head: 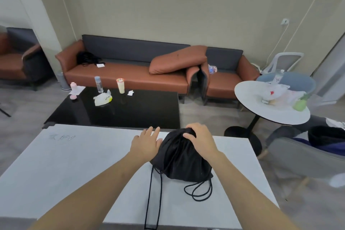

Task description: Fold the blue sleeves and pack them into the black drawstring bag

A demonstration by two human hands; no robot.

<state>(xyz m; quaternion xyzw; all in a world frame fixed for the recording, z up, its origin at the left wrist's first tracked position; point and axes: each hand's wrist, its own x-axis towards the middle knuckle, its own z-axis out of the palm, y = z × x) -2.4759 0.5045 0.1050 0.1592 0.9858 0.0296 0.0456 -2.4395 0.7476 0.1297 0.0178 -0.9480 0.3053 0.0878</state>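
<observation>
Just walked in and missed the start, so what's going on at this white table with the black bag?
A person is working on a black drawstring bag on the white table. The right hand grips the bunched top of the bag, while the left hand rests open and flat against its side. The bag looks full and gathered shut, with its cords trailing loose toward the near edge. No blue sleeves are visible outside it.

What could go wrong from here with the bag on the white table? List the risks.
1. The drawstring cords trail over the near edge of the white table; a snag could drag the black drawstring bag off.
2. The right hand grips only the bunched top while the left hand rests flat beside it, so the bulging bag may tip or reopen.
3. No blue sleeves are visible; whether they are all inside cannot be confirmed.
</observation>
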